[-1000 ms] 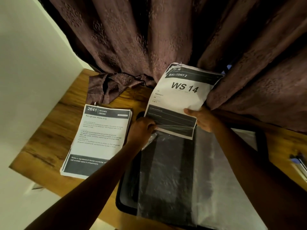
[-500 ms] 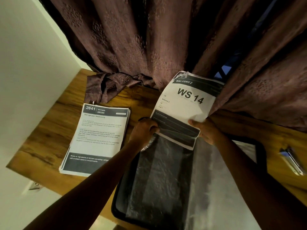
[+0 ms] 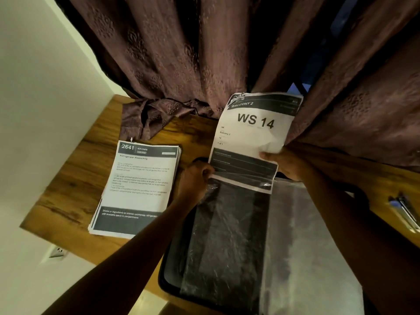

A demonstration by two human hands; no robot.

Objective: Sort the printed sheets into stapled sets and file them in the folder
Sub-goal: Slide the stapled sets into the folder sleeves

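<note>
The right hand [image 3: 286, 163] grips the stapled set [image 3: 254, 142] headed "WS 14" by its right edge, thumb curled over the front, and holds it nearly upright above the open folder [image 3: 172, 269]. The left hand [image 3: 197, 178] pinches the top lip of a clear plastic sleeve [image 3: 227, 235] in that folder, just at the set's lower left corner. The bottom edge of the paper already sits under the glossy film, so the step in hand looks like sliding this set into the sleeve.

To do it well, I'd say keep the lip pulled wide, bring the paper square to the opening, and feed it straight down so the lower corners don't snag or fold.

Out to the left, a second stack of sheets [image 3: 138, 187] headed "2641 Kitchen" lies flat on the bench [image 3: 75, 185], well apart from the folder. A curtain [image 3: 204, 53] hangs behind, brushing the held set.

Hard to tell: how many pages the held set has, and how far into the sleeve it reaches. The metal object [image 3: 403, 211] at the right edge is blurred and cut off, possibly a stapler.
</note>
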